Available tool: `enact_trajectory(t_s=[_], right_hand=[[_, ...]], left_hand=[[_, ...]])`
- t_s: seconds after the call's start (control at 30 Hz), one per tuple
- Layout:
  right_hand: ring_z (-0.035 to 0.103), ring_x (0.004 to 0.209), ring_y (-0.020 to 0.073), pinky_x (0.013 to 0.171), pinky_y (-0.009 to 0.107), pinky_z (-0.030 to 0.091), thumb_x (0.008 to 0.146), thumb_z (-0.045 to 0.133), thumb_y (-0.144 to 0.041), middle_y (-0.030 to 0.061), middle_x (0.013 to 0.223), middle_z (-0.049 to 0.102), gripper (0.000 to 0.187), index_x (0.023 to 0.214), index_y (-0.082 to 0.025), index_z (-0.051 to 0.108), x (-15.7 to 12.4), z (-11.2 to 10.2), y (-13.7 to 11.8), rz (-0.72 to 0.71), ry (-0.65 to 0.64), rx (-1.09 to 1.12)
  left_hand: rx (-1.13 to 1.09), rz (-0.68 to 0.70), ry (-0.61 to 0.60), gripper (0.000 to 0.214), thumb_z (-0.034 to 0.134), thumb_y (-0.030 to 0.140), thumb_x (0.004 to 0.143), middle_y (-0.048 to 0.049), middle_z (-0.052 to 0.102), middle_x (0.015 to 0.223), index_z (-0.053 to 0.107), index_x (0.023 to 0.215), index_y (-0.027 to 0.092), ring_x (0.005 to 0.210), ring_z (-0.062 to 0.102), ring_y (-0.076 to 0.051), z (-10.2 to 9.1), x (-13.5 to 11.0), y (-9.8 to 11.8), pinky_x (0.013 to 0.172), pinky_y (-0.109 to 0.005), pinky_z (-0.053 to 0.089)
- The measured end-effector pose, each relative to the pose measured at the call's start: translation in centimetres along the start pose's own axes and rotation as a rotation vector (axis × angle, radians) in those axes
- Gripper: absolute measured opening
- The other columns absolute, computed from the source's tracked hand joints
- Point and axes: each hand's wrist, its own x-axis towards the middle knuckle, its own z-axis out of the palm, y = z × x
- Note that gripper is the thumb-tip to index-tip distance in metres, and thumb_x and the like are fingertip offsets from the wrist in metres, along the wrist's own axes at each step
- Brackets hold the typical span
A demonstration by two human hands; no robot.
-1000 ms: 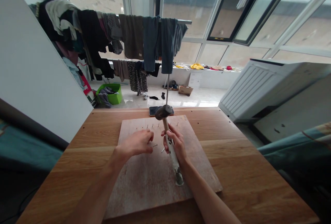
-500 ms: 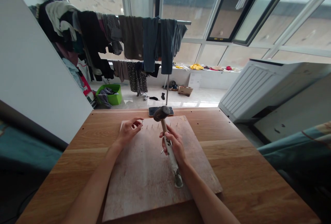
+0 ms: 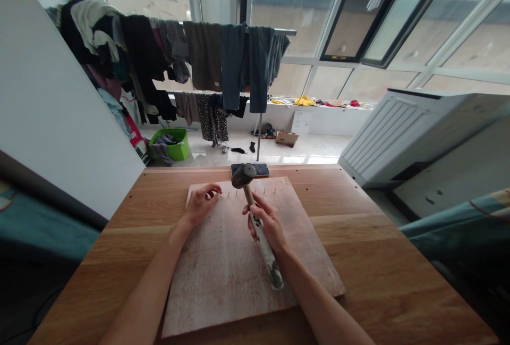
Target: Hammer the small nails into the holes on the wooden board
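My right hand is wrapped round the pale, worn handle of a hammer. Its dark head is raised over the far part of a wooden board, and the handle slants back toward me. Near the board's far left corner, my left hand has thumb and forefinger pinched together on a nail, mostly hidden by the fingertips. Just right of that pinch, a row of several thin upright nails stands along the far edge of the board. The hammer and right hand hide part of this row.
The board lies on a wooden table. A phone rests at the table's far edge, behind the hammer head. Beyond are a laundry rack with hanging clothes, a green basket and a white cabinet-like unit.
The hammer head has shifted slightly left, toward my left hand. My left fingers have come lower over the board, still pinched on the nail.
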Motion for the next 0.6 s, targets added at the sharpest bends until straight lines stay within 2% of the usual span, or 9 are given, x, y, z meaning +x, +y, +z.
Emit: enact_trajectory(t_s=[0.23, 0.43, 0.6], right_hand=[[0.05, 0.036, 0.0056, 0.027, 0.018, 0.038, 0.083, 0.067, -0.036, -0.0004, 0.082, 0.067, 0.045, 0.126, -0.02, 0.064, 0.04, 0.18, 0.0, 0.011, -0.037, -0.021], [0.05, 0.035, 0.0054, 0.027, 0.017, 0.037, 0.085, 0.065, -0.035, 0.0005, 0.083, 0.068, 0.049, 0.131, -0.02, 0.062, 0.16, 0.35, 0.43, 0.021, -0.066, -0.056], [0.05, 0.036, 0.0047, 0.028, 0.017, 0.037, 0.087, 0.064, -0.035, 0.0011, 0.087, 0.068, 0.045, 0.13, -0.022, 0.063, 0.49, 0.81, 0.92, 0.003, -0.125, -0.098]], left_hand=[[0.027, 0.019, -0.019, 0.018, 0.061, 0.029, 0.083, 0.0017, 0.073, 0.078, 0.07, 0.097, 0.022, 0.058, 0.058, -0.011, 0.14, -0.22, 0.14, 0.059, -0.021, 0.048], [0.033, 0.038, -0.016, 0.013, 0.061, 0.028, 0.083, 0.0011, 0.072, 0.081, 0.071, 0.088, 0.022, 0.061, 0.06, -0.011, 0.01, -0.14, 0.2, 0.062, -0.023, 0.049], [0.021, 0.026, 0.009, 0.024, 0.063, 0.028, 0.082, 0.0002, 0.074, 0.08, 0.07, 0.104, 0.022, 0.06, 0.062, -0.012, 0.08, -0.06, 0.22, 0.059, -0.023, 0.051]])
